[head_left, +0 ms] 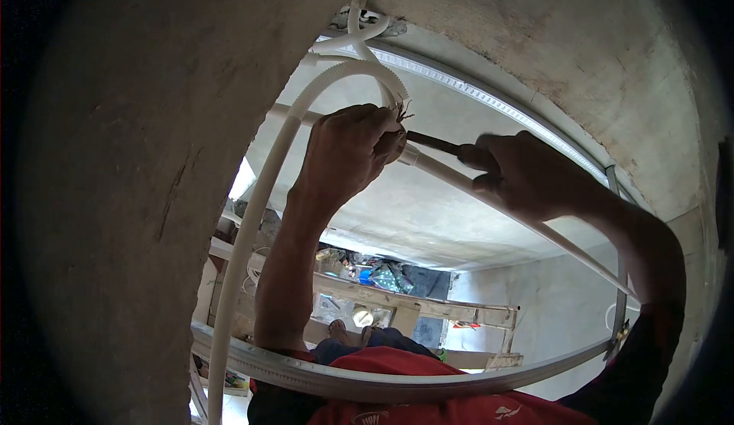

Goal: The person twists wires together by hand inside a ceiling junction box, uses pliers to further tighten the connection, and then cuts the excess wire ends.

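Observation:
My left hand [353, 140] is closed around a small round junction box [397, 148] overhead, its fingers curled at the rim and covering much of it. Thin stripped wire ends [403, 111] stick up beside the thumb. A straight white conduit [520, 209] runs from the box toward the lower right. My right hand [527, 171] grips a dark slim tool [433, 142], with its tip pointing at the box, close to its edge. Most of the tool's handle is hidden in the fist. A bent white corrugated conduit [348, 71] arches over my left hand.
A metal ceiling channel [474, 81] curves behind my hands, and another metal channel [428, 387] crosses near my chest. A long white conduit [243, 257] hangs at the left beside the concrete beam [130, 157]. Wooden scaffold planks [428, 302] and clutter lie below.

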`<state>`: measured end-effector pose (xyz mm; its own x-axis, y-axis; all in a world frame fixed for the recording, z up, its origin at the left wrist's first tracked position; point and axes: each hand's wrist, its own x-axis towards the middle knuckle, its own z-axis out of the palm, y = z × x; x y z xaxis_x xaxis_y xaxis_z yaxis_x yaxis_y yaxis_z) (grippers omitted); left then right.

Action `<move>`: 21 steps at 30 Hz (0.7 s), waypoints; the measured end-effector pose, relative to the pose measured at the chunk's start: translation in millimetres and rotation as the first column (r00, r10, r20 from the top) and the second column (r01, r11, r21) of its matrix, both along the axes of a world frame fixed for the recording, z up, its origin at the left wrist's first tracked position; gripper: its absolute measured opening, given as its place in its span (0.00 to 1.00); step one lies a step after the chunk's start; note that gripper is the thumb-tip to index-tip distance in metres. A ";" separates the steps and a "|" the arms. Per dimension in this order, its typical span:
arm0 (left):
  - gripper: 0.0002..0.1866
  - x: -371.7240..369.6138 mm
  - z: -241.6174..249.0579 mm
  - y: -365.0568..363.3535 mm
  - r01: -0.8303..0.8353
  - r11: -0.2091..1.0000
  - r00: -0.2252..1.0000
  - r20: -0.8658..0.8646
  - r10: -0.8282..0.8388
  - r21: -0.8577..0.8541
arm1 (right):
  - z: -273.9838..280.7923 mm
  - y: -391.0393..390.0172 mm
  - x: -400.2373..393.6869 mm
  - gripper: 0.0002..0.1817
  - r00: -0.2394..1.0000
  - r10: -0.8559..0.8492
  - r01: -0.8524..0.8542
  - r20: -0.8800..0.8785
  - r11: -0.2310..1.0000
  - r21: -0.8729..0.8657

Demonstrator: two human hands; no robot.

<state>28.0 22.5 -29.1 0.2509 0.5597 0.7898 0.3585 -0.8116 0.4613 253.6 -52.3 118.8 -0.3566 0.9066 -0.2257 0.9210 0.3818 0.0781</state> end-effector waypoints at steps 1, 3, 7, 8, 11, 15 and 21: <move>0.08 -0.2 -1.8 1.5 0.003 1.000 1.000 0.001 -0.003 0.000 | 3.7 4.8 -1.1 0.14 0.994 -0.092 0.076 -0.051 0.965 -0.251; 0.08 -2.3 -5.0 3.3 -0.009 0.999 0.999 -0.038 0.011 0.045 | 4.6 14.6 4.3 0.14 0.891 -0.401 0.211 -0.215 0.782 -0.587; 0.08 1.2 -3.3 1.6 -0.016 0.997 1.000 -0.007 0.016 0.070 | -1.8 21.1 21.4 0.18 0.583 -0.752 0.017 -0.308 0.391 -0.920; 0.08 3.3 -7.4 3.4 -0.023 0.997 1.000 0.013 0.022 0.080 | -0.5 23.8 22.6 0.20 0.609 -0.726 -0.021 -0.320 0.389 -0.921; 0.09 4.7 -9.5 1.2 -0.051 0.996 0.998 0.039 0.048 0.067 | 17.3 29.6 7.3 0.20 0.831 -0.511 0.173 -0.218 0.611 -0.773; 0.10 8.7 -12.3 -0.7 -0.061 0.996 0.994 0.090 0.055 0.072 | 18.6 26.1 11.3 0.17 0.984 -0.177 0.169 0.013 0.911 -0.376; 0.11 10.6 -4.6 -12.1 -0.241 0.958 0.970 0.071 0.233 0.153 | -1.6 1.5 13.8 0.10 0.993 0.048 -0.074 0.107 0.966 0.249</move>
<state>38.6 10.3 -33.7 0.0830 0.4638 0.8821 0.5290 -0.7706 0.3554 267.4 -50.8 117.1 -0.4002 0.9159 -0.0294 0.8794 0.3929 0.2687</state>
